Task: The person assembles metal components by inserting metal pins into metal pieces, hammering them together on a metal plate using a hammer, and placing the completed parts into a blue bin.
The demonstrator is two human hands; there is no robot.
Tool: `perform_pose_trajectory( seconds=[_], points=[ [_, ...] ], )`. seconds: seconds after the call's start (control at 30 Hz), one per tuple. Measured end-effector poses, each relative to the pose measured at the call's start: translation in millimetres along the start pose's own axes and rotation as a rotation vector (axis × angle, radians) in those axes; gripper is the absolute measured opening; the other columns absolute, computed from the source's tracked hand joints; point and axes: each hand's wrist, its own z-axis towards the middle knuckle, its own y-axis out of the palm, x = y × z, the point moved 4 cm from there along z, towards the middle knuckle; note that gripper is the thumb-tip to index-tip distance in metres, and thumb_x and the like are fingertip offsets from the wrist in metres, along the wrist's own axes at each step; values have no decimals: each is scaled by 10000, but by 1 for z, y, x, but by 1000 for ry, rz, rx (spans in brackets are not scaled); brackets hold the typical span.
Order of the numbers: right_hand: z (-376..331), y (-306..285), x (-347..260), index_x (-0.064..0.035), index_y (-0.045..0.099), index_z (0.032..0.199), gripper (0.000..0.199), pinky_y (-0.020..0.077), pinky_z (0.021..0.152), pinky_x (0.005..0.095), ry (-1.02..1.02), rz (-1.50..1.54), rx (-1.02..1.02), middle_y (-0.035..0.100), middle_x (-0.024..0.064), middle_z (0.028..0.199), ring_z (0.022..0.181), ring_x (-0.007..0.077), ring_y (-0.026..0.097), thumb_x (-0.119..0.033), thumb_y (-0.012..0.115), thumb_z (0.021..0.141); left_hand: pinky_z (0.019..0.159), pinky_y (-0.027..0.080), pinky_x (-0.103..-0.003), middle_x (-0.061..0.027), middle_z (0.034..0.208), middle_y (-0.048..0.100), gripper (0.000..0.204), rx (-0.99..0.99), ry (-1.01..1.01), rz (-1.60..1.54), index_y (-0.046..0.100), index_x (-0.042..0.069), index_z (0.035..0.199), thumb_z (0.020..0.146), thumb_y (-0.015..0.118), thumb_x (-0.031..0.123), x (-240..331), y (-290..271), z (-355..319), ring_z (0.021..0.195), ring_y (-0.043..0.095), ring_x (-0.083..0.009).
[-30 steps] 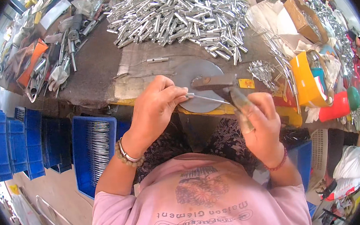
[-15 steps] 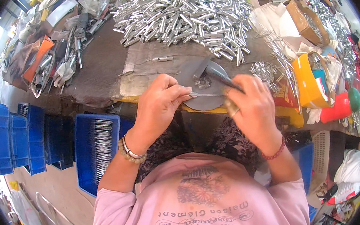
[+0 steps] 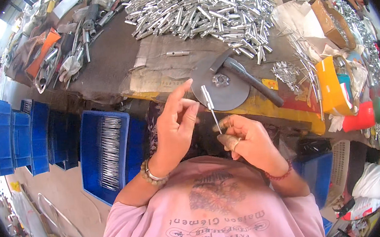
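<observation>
My right hand pinches the lower end of a thin metal rod, holding it nearly upright over my lap. A shiny metal sleeve sits on the rod's upper end. Beside it, my left hand is open and holds nothing, its fingers apart and close to the sleeve. Beyond the hands lies a round dark grey plate on the bench. A hammer rests across its right side, handle pointing toward me. Small metal pieces lie at the plate's middle.
A large heap of metal sleeves covers the far bench, with one loose sleeve nearer. To the left, a blue bin holds rows of rods. A yellow container and red cup stand right, near loose rods.
My left hand has let go of the sleeve. My right hand has put the hammer down on the plate and brought the rod with its sleeve closer to me.
</observation>
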Motion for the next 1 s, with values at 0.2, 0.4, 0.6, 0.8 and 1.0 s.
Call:
perform_pose_trajectory(
  seconds=[0.2,0.4,0.6,0.8,1.0],
  points=[
    [2,15,8,-1,709,1254,216,511,595,225,-40,107,-22,693,12,877,674,48,589,-22,706,1040,673,532,-225,-42,1052,758,679,-67,-412,-408,356,116,1698,1104,682,139,-10,4,-10,827,663,-71],
    [8,32,18,-2,695,1266,261,551,660,272,-163,-139,46,720,31,887,730,102,656,8,707,1005,678,483,-206,18,1017,651,717,-25,-420,-554,445,102,1600,983,809,81,-17,-3,-12,821,594,-52],
    [6,-5,5,-5,675,1382,303,589,733,250,-414,-227,359,725,59,1053,825,97,687,-7,670,1080,712,496,-236,-11,1051,684,591,222,-339,-415,499,62,1526,1002,769,98,-47,-91,-23,856,608,-70],
    [31,-43,19,-24,672,1423,343,481,622,199,-375,-50,488,712,40,995,738,63,615,-151,693,1105,765,543,-293,-78,1049,727,571,666,-609,-8,570,-9,1462,953,790,126,-155,-240,-111,903,677,-152],
    [32,-38,23,-32,674,1427,333,452,607,185,-339,-66,561,703,30,990,733,52,597,-127,671,1108,698,559,-312,-92,1042,745,620,909,-904,111,622,-5,1401,832,856,77,-291,-341,-220,821,690,-171]
  ],
)
